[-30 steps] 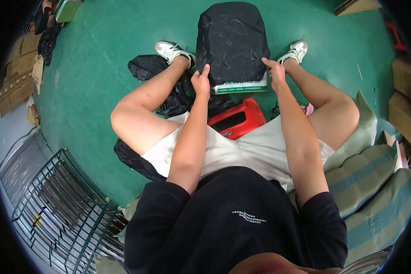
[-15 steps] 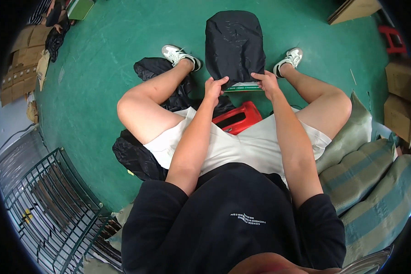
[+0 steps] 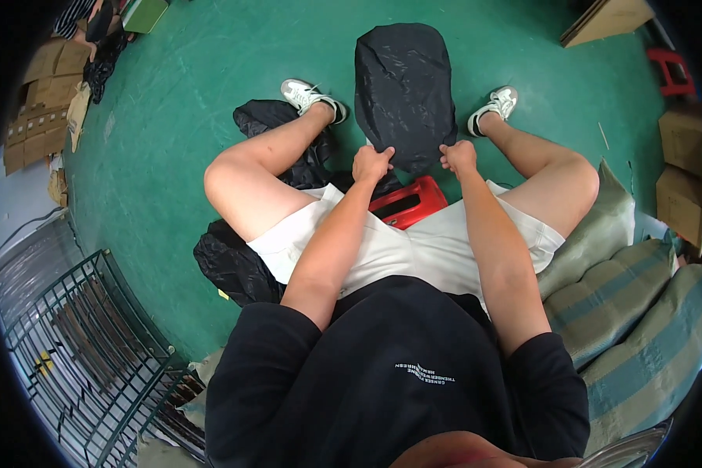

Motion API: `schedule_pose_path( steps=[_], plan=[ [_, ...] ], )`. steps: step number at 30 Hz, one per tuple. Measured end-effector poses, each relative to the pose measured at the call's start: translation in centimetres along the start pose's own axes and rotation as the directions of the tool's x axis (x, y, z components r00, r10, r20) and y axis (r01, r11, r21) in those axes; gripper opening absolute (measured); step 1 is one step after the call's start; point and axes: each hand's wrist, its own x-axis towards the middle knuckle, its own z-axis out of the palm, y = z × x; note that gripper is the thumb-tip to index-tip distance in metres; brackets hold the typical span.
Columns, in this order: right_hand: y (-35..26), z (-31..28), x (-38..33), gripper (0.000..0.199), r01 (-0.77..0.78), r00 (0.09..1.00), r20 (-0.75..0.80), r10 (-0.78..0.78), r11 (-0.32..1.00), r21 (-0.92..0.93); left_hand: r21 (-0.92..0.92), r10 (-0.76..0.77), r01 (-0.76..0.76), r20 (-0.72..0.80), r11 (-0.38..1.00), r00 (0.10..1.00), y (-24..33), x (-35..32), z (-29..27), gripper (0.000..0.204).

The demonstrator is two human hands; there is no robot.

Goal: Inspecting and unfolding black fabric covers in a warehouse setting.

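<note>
A black plastic bag (image 3: 405, 90) lies between my feet, pulled over a flat, box-like shape that is now almost wholly covered. My left hand (image 3: 373, 164) grips the bag's near left corner, thumb pressed against its fingers. At the near right corner, my right hand (image 3: 458, 157) pinches the bag's edge. The near edge of the bag sags between both hands. Just below it, between my thighs, is a red plastic piece (image 3: 425, 199) with a dark opening.
More black bags (image 3: 265, 121) lie by my left leg, another (image 3: 238, 265) beside my left hip. A green wire rack (image 3: 93, 351) stands at the lower left. Stuffed woven sacks (image 3: 624, 288) and cardboard boxes (image 3: 682, 140) are on the right. Part of another person (image 3: 97, 19) shows far left.
Both hands have drawn the bag's near edge toward me. It now covers the white and green edge that showed under it before.
</note>
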Motion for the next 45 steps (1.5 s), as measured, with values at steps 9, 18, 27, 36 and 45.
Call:
schedule_pose_path(
  steps=[9, 18, 27, 36, 45],
  plan=[
    [-0.4, -0.1, 0.4, 0.007, -0.083, 0.995, 0.056, 0.087, 0.994, -0.069, -0.207, -0.018, 0.03, 0.059, 0.978, 0.998, -2.1, 0.6, -0.2, 0.036],
    [1.1, 1.6, 0.5, 0.014, 0.44, 0.746, -0.34, -0.573, 0.807, -0.395, -0.163, -0.114, 0.112, -0.002, 0.98, 0.994, -3.4, 1.0, -0.6, 0.034],
    [-4.0, -2.1, -3.2, 0.032, 0.609, 0.652, 0.677, -0.341, 0.768, -0.199, -0.687, 0.679, -0.527, -0.067, 0.5, 0.731, 5.2, -8.8, -15.5, 0.022],
    [-13.7, -20.7, -0.9, 0.028, 0.732, 0.666, 0.381, -0.641, 0.466, -0.497, -0.455, -0.066, -0.614, -0.834, 0.645, 0.548, -14.9, -5.1, -33.4, 0.016],
    [-11.5, -25.2, 0.1, 0.021, 0.538, 0.842, 0.244, -0.481, 0.781, -0.318, -0.017, -0.364, 0.365, -0.158, 0.931, 0.918, -37.6, 1.8, -5.1, 0.031]
  ],
)
